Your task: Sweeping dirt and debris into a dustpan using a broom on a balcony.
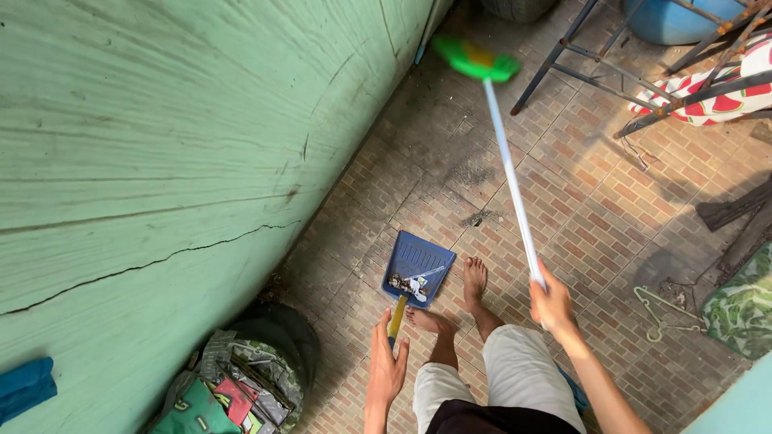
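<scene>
Right hand (552, 304): fist closed round white broom pole (511, 177), green head (476, 61) raised, blurred, near green wall (161, 161). Left hand (386, 363): fingers wrapped on yellow dustpan handle (397, 315). Blue dustpan (418, 265): flat on brick floor (579, 201), holding litter (408, 284), just beside bare feet (474, 281). Bin (241, 378): lower left.

Cracked green plaster wall (161, 145) filling left side. Brick-pattern tiled floor (611, 209), dirty near wall, sunlit far right. Dark metal frame (579, 60) far right with watermelon-print cloth (720, 100). Blue barrel (675, 20) far. Full black rubbish bag (257, 362) near left. Green hanger (655, 309) lying right.
</scene>
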